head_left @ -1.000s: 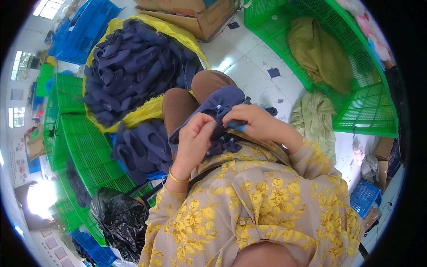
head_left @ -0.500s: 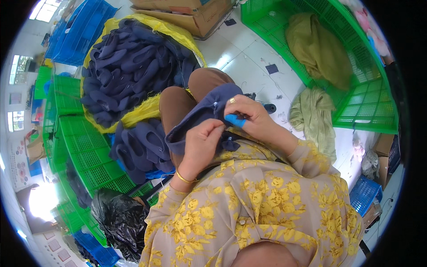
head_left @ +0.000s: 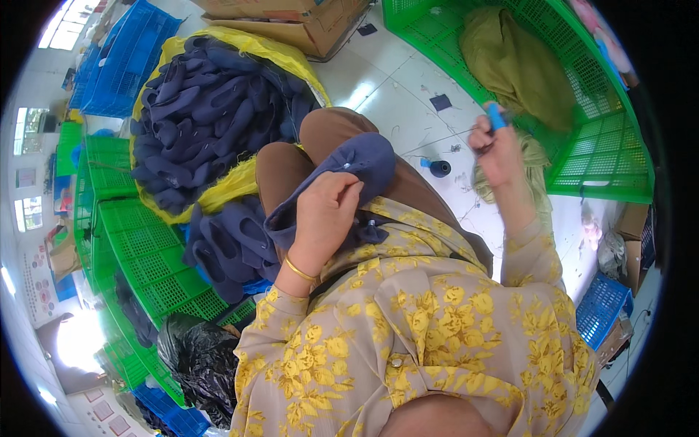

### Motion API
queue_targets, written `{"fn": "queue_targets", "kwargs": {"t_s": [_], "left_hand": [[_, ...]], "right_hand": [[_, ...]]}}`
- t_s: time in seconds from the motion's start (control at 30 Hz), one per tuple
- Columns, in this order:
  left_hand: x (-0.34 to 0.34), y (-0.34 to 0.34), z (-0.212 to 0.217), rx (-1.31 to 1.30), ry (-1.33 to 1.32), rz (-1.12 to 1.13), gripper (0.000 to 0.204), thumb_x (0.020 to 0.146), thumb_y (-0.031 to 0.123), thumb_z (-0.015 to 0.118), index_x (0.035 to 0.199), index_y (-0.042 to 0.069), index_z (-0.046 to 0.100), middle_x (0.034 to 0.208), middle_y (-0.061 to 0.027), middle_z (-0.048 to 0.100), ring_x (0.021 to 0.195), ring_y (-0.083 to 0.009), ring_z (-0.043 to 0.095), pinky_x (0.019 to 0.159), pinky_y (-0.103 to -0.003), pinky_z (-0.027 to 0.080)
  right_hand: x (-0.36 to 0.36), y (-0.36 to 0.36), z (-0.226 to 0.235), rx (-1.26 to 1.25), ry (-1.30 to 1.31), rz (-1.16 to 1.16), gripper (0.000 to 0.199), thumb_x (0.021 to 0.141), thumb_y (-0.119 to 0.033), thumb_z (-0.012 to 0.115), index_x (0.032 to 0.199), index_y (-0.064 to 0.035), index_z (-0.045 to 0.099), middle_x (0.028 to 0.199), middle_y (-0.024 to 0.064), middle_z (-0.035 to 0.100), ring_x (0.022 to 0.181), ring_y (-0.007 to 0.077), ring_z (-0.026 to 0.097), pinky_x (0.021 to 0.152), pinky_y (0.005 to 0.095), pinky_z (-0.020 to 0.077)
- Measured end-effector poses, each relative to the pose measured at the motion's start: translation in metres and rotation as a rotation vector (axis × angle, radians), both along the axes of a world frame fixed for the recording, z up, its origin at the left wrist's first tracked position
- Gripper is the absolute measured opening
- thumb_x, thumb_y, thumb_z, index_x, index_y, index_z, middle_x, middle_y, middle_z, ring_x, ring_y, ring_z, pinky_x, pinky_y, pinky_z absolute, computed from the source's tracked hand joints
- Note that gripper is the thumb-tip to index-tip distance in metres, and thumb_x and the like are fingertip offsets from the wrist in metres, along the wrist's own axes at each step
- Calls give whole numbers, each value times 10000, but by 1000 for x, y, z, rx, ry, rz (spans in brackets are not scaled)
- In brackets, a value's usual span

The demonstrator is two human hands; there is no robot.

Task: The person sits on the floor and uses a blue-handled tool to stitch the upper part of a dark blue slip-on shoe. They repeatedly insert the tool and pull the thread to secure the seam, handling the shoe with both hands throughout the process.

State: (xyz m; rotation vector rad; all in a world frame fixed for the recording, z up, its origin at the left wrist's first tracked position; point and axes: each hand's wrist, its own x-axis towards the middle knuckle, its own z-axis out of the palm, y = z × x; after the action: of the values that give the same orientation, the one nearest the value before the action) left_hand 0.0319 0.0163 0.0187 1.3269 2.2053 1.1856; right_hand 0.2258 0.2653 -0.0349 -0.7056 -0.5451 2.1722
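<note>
A navy fabric slipper rests across my brown-trousered knees, a small white spot on its upper edge. My left hand pinches its near edge, thumb and fingers closed on the cloth. Away to the right, my right hand is raised off the slipper, over the floor near the green crate. Its fingers are curled and partly blurred, and a blue wrap covers one of them. Whatever it pinches is too small to make out. More navy slippers lie stacked beside my left knee.
A yellow sack heaped with navy slippers stands ahead on the left. Green crates line the left side. At the right, a large green crate holds olive cloth. A black thread spool stands on the floor; cardboard boxes lie beyond.
My right hand has left the slipper and swung outward to the right. The left hand keeps its pinch on the cloth. The spool shows more fully now.
</note>
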Motion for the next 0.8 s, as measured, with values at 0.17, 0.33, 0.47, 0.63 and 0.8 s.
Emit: {"fn": "queue_targets", "kwargs": {"t_s": [0.17,0.33,0.47,0.63,0.8], "left_hand": [[-6,3,-2,-35,-1,11,65,830,35,692,865,-13,665,749,-60,602,605,-112,532,578,-247,442],[-4,3,-5,-23,-65,12,65,836,34,694,866,-15,663,721,-21,588,605,-60,497,570,-220,423],[-5,3,-6,4,-120,59,61,844,29,690,883,-10,663,707,-4,578,605,-43,478,565,-208,409],[-9,4,-9,-4,-176,51,55,853,22,685,900,1,669,698,-8,585,604,-49,475,566,-206,405],[-12,9,-17,131,234,-95,67,840,36,675,907,36,680,754,-93,633,592,-227,580,596,-300,487]], "right_hand": [[63,68,-37,75,-44,-308,69,992,-70,469,977,-35,527,790,75,511,720,210,514,959,491,501],[83,75,-39,121,-112,-391,70,972,-7,445,970,0,515,802,100,522,747,237,540,1039,563,460],[83,70,-28,187,-112,-372,90,970,4,432,977,11,522,808,100,525,754,236,546,1031,563,467],[86,73,-18,207,-128,-383,75,966,1,454,980,18,526,816,99,523,758,236,546,1027,559,473],[91,76,-11,225,-82,-354,66,970,-15,472,978,24,524,804,94,505,762,232,535,1029,558,472]]}}
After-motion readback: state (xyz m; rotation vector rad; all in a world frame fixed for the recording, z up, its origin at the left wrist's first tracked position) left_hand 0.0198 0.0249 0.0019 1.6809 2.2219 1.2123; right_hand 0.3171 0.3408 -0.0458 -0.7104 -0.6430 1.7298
